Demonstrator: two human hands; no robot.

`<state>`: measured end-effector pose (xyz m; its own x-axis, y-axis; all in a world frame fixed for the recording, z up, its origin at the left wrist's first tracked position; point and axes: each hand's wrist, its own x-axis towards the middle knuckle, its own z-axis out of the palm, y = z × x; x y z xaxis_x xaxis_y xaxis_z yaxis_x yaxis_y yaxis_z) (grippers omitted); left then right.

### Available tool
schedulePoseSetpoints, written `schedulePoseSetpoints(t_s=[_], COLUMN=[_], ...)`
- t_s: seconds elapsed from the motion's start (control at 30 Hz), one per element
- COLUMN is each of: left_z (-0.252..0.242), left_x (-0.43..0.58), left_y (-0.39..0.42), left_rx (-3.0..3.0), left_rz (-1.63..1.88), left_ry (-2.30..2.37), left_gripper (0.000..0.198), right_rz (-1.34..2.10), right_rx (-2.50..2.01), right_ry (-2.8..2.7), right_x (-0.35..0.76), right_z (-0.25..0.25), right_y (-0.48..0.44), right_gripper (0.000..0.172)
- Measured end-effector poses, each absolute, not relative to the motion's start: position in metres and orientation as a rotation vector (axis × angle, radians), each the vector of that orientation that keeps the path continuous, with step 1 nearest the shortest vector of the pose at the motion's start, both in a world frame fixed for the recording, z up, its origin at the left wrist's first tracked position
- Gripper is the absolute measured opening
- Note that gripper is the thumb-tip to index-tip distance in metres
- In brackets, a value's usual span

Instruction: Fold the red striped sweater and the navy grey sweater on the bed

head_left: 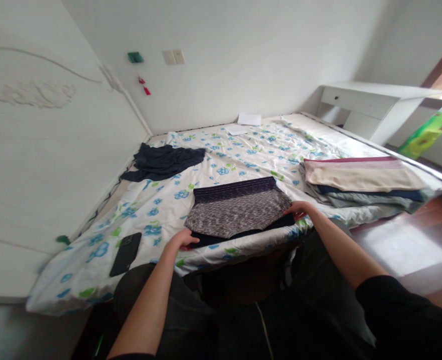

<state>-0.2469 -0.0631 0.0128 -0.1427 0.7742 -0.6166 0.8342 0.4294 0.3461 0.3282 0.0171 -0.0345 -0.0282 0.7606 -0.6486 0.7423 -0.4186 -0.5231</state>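
Note:
Grey mottled shorts (239,212) with a dark waistband lie flat near the bed's front edge, waistband away from me. Beneath them a dark folded cloth (221,241) shows along the near side. My left hand (183,241) is closed at the near left corner, its thumb lying over the dark cloth and its other fingers partly hidden. At the right leg of the shorts my right hand (300,209) pinches the edge, fingers curled under. How many layers each hand grips I cannot tell.
A flowered sheet (221,155) covers the bed. Folded clothes (363,177) are stacked at the right, and a crumpled dark garment (168,161) lies at the back left. A black phone (126,254) rests front left. White papers (249,119) lie by the wall; a white desk (363,102) stands beyond.

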Motion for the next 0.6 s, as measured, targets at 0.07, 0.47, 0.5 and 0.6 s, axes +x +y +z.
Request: schedulePoseSetpoints(t_s=[0.07,0.47,0.5,0.6], left_z=[0.015,0.017,0.014,0.007], left_x=[-0.25,-0.214,-0.206,-0.188], left_y=[-0.065,-0.072,-0.072,-0.073], left_rx=[1.495,2.022,2.059,2.179], left_rz=[-0.318,-0.122,-0.104,0.01], left_ry=[1.966,1.598,1.557,1.506], left_gripper=[0.044,0.009,0.01,0.012], right_rz=[1.361,0.47,0.47,0.549], right_rx=[-2.366,-2.302,-2.306,-2.186], right_ry=[-1.794,-1.978,-1.968,-2.06], right_x=[0.325,0.317,0.318,0.316], right_z=[-0.032,-0.024,-0.024,-0.023], right_y=[0.011,-0.018,-0.016,-0.012], right_gripper=[0.051,0.028,0.027,0.016])
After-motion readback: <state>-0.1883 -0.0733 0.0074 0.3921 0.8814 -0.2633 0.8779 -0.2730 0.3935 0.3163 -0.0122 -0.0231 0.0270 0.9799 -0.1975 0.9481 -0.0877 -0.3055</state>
